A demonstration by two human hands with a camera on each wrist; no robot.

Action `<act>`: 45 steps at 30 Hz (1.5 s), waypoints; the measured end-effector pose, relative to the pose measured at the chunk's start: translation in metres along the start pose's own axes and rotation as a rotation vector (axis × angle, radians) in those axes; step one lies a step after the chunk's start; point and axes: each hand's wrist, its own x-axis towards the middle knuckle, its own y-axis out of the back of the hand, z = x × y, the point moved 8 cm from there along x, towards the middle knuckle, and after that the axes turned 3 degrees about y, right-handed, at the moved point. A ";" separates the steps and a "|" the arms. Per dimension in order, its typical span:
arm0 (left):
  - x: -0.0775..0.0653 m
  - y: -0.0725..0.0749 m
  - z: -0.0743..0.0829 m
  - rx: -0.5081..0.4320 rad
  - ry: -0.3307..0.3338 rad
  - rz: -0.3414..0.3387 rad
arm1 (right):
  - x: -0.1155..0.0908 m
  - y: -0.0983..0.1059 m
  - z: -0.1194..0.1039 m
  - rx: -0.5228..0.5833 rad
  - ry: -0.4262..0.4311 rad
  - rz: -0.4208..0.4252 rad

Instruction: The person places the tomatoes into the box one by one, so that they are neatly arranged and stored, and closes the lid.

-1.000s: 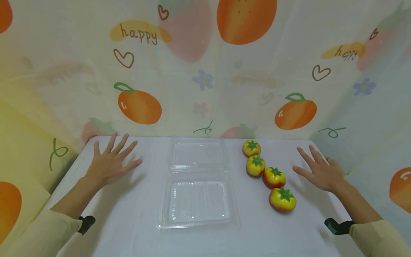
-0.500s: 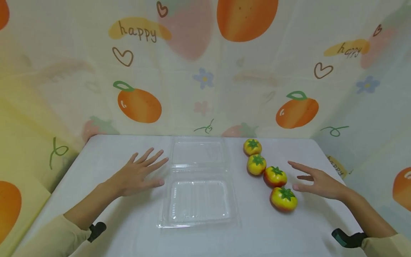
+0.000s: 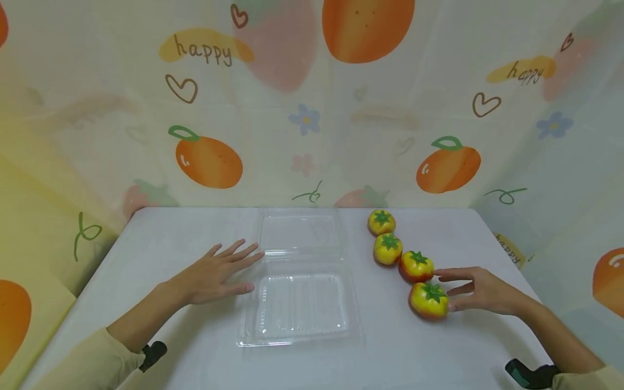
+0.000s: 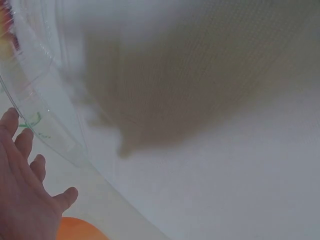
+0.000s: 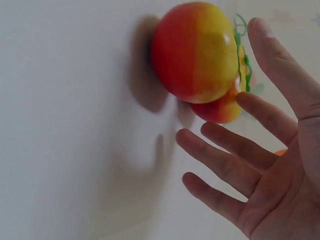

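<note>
**While the backdrop (image 3: 390, 92) hogs the view, the right hand (image 3: 489, 292) is right by the yellow-red fruits (image 3: 429, 303)**

Biggest stuff first: the backdrop is pale, with orange prints (image 3: 209, 162). Below it there's a white table (image 3: 404, 352) with a clear plastic box (image 3: 292, 342) on it, two halves spread flat, one behind the other. The left hand (image 3: 214, 276) is loose, fingers spread, at the box's left edge; can't tell if it's touching. Right of the box, four fruits make a crooked row, and the right hand, grasping nothing, has its fingers loosely bent beside the nearest one. Head view looks like thumb contact, but the right wrist cam shows a gap, so can't say. That cam also catches the fruit's red side, while from above you mostly get yellow and green star-shaped tops (image 3: 433, 292). Left wrist cam: a sliver of fruit plus a big shadow (image 4: 165, 95). Readable writing: "happy" (image 3: 203, 50), three times on the backdrop.
</note>
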 end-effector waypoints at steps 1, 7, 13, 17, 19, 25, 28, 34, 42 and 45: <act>0.000 -0.001 0.000 0.002 0.001 0.000 | 0.000 -0.001 0.001 0.008 -0.004 0.006; -0.001 0.001 -0.001 0.009 0.001 0.006 | 0.000 -0.007 0.001 -0.003 0.027 0.026; -0.002 0.000 0.000 0.006 0.003 0.000 | 0.001 -0.010 0.000 -0.055 0.032 0.067; 0.000 0.001 0.002 -0.005 -0.022 0.011 | -0.001 -0.014 0.003 -0.027 -0.013 0.066; 0.002 0.000 0.003 -0.004 -0.034 0.014 | -0.002 -0.016 0.005 -0.011 -0.036 0.061; 0.006 -0.001 0.005 0.006 -0.052 0.013 | -0.005 -0.017 0.005 -0.023 -0.076 0.058; 0.007 -0.001 0.005 0.005 -0.054 0.014 | -0.003 -0.014 -0.004 -0.069 -0.060 0.072; 0.003 0.000 0.003 0.014 -0.045 0.026 | 0.008 -0.005 -0.037 -0.160 0.029 0.125; -0.003 -0.001 0.003 0.015 -0.041 0.030 | 0.029 0.001 -0.078 -0.242 0.158 0.213; -0.003 -0.001 0.004 0.015 -0.041 0.028 | 0.040 -0.002 -0.090 -0.230 0.198 0.226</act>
